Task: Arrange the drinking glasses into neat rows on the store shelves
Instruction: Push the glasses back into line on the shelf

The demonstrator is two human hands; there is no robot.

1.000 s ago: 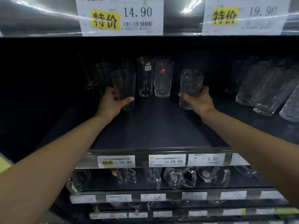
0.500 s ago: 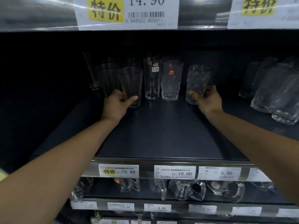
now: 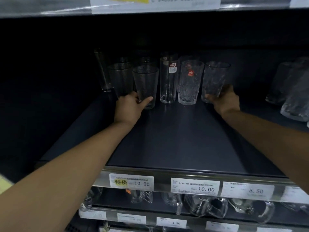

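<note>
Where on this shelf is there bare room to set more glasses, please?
The shelf board is bare from the price-tag rail to the glass row. Another gap separates the right hand's textured glass from the far-right glasses. Behind the left hand's tapered glass it is crowded.

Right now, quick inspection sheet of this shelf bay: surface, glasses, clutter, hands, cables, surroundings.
Surface: dark shelf, glasses grouped toward the back.
Job's things: tapered glass, tall labelled glass, red-sticker glass, textured glass, upright in a rough row; back glasses dim behind them.
Clutter: nothing seen.
Hands: left hand grips the tapered glass low; right hand grips the textured glass near its base.
Cables: nothing seen.
Surroundings: price tags on the shelf edge; handled mugs on the shelf below; side glasses at right.
</note>
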